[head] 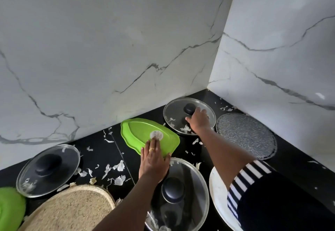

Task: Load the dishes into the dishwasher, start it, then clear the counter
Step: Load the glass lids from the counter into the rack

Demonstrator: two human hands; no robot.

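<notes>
Glass could chip if the far lid (174, 112) slips from the right hand (198, 118), which reaches its knob (189, 108) with grip unclear, while the left hand (153, 158) lies flat on the green tray (139, 131) in mid-counter (125, 151).

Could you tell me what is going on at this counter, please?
A person is working at a black counter strewn with pale scraps. The left hand rests flat on a green tray, while the right hand is at the knob of the glass lid in the corner; whether it grips is unclear.
</notes>
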